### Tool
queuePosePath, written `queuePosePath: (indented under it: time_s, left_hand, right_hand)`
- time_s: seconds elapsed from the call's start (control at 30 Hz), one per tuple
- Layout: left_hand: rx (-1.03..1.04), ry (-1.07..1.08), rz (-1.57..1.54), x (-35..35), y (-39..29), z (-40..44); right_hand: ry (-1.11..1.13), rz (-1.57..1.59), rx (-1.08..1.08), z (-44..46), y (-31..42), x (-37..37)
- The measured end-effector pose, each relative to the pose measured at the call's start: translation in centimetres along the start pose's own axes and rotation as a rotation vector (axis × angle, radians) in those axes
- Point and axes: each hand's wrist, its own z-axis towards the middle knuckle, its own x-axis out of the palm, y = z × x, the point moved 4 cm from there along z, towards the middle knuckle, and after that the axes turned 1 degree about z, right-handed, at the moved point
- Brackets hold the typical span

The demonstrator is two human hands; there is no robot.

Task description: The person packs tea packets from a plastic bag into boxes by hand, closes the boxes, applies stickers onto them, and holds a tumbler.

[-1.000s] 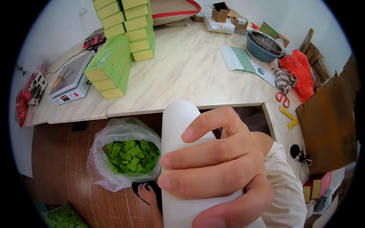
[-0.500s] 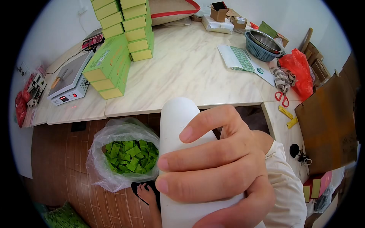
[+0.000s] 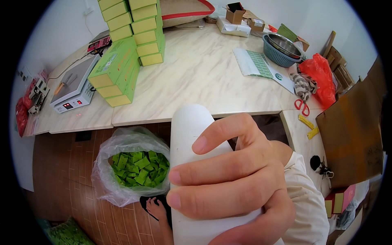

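Close to the camera, my right hand (image 3: 232, 175) lies over a smooth white object with a rounded end (image 3: 192, 122). Its fingers curl across the top of the object; the hand hides much of it, and its kind cannot be told. Lower down, my left hand (image 3: 156, 208) rests on something black (image 3: 145, 201), its fingers stretched out and apart. Just above the left hand, on the wooden floor, stands a clear plastic bag (image 3: 102, 179), its mouth wide, full of small green packets (image 3: 141, 167).
On the marble-patterned table (image 3: 196, 77) stand stacked green boxes (image 3: 116, 67), a digital scale (image 3: 75, 87), a blue basket with a metal bowl (image 3: 279, 53), a red plastic bag (image 3: 322, 77) and red-handled scissors (image 3: 302, 107). A large cardboard box (image 3: 351, 134) stands at right.
The view has shifted very slightly. Both hands, the white object and the bag of packets otherwise keep their places.
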Motion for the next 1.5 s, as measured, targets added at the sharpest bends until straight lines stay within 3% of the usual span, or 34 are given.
queuePosePath:
  time_s: [0.3,0.43,1.03,1.2,1.5]
  left_hand:
    - [-0.024,0.029,-0.019,0.1,0.1,0.2]
    - [-0.043,0.058,0.000,0.3,0.4,0.1]
    - [-0.044,0.075,-0.015,-0.7,-0.6,0.2]
    - [-0.061,0.075,-0.020,-0.6,-0.5,0.2]
    - [-0.071,0.068,-0.027,-0.6,-0.5,0.2]
  right_hand:
    - [-0.057,0.024,0.117,0.3,0.5,-0.2]
    - [0.178,0.154,0.340,-0.1,0.3,0.0]
    - [0.194,0.240,0.421,-2.1,-0.5,0.3]
    - [0.341,0.235,0.419,-1.0,-0.5,-0.1]
    - [0.259,0.166,0.332,-0.7,0.3,-0.1]
